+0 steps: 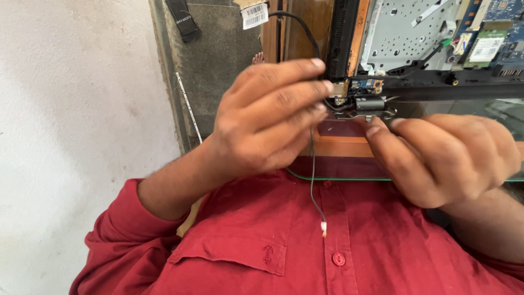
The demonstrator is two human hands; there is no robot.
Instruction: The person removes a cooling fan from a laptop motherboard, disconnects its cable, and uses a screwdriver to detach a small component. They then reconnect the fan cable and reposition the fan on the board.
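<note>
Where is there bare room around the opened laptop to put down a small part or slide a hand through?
Bare: the glass table top strip between the hinge and the red shirt, under the dangling thin cable. Also the grey floor left of the laptop base. Crowded: the hinge corner, where the left hand and right hand meet.

Room around the laptop hinge [367, 105] is tight: left hand [262, 117] crowds it from one side, right hand [442, 155] from the other. A thin grey wire [312, 180] hangs below the hinge, across the gap. Open floor [71, 109] lies well left of the hinge.
</note>
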